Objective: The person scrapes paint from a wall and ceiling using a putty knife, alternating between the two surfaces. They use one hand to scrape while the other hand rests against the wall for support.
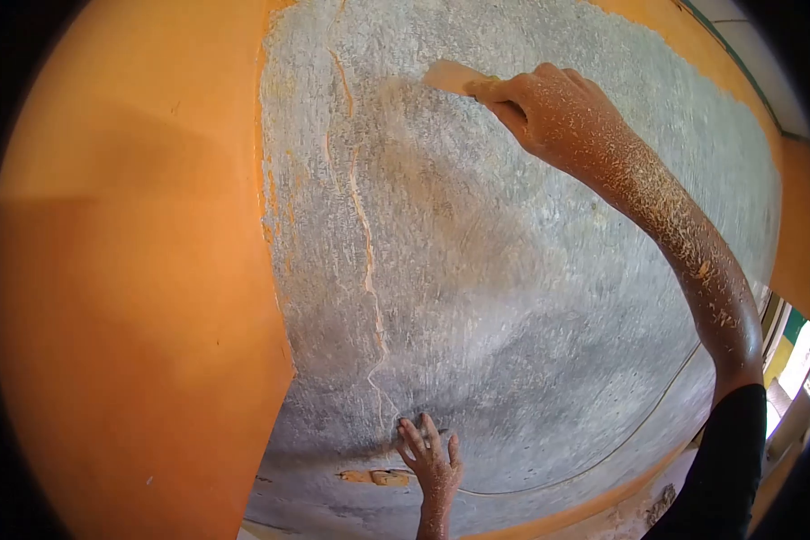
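While flat on the wall point(513, 297), left hand point(430, 454) open; right hand point(549, 108) around a scraper point(450, 76).

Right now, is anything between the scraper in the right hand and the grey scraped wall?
Nothing visible. The right hand holds the scraper with its blade against the grey wall patch. The left hand lies flat on the wall far below, clear of the blade.

Warm, even daylight; brightest glare below the right hand point(549, 108); fisheye bends and blackens edges; slight blur at the hand.
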`<action>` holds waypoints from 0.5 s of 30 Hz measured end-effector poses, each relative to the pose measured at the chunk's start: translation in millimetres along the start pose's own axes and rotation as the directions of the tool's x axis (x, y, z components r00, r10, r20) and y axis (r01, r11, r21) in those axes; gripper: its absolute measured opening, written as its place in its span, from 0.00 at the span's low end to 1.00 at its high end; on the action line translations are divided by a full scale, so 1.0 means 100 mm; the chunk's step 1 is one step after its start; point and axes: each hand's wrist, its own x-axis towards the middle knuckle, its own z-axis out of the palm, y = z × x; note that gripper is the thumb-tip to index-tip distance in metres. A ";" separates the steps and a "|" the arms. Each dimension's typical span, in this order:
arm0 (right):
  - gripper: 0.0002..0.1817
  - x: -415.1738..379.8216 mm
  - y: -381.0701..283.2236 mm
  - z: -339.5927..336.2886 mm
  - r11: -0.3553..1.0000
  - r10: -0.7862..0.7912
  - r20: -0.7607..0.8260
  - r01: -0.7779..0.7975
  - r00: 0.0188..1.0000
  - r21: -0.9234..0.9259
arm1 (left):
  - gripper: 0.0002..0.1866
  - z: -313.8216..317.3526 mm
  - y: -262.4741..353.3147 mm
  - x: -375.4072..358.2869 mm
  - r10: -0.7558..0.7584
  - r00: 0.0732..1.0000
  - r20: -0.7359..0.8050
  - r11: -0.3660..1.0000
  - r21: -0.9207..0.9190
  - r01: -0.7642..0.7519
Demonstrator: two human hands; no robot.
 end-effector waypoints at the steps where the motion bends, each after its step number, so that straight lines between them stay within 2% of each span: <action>1: 0.12 0.04 0.00 0.02 1.000 -0.001 0.001 0.001 1.000 0.005 | 0.41 0.00 0.02 -0.01 -0.015 1.000 0.017 1.000 -0.005 0.015; 4: 0.12 0.06 -0.02 0.06 1.000 0.016 0.012 -0.016 1.000 0.011 | 0.42 0.03 0.06 -0.01 0.053 0.994 -0.094 0.991 -0.114 -0.064; 6: 0.13 -0.02 -0.04 0.04 0.999 0.020 0.015 -0.020 1.000 -0.025 | 0.43 -0.02 0.04 0.00 0.027 0.998 -0.053 0.992 -0.123 -0.033; 9: 0.13 0.10 -0.03 0.04 0.992 0.103 0.098 -0.110 0.990 0.068 | 0.44 -0.10 0.09 -0.02 -0.029 0.999 0.019 0.992 -0.123 0.031; 12: 0.13 0.14 -0.01 0.09 0.998 0.033 -0.007 -0.033 0.999 0.058 | 0.44 -0.09 0.14 -0.02 -0.038 0.999 0.026 0.995 -0.096 0.040; 15: 0.13 0.08 0.09 0.18 0.988 0.072 -0.047 -0.065 0.996 0.144 | 0.45 -0.06 0.04 -0.03 -0.039 0.997 0.069 0.999 -0.027 0.041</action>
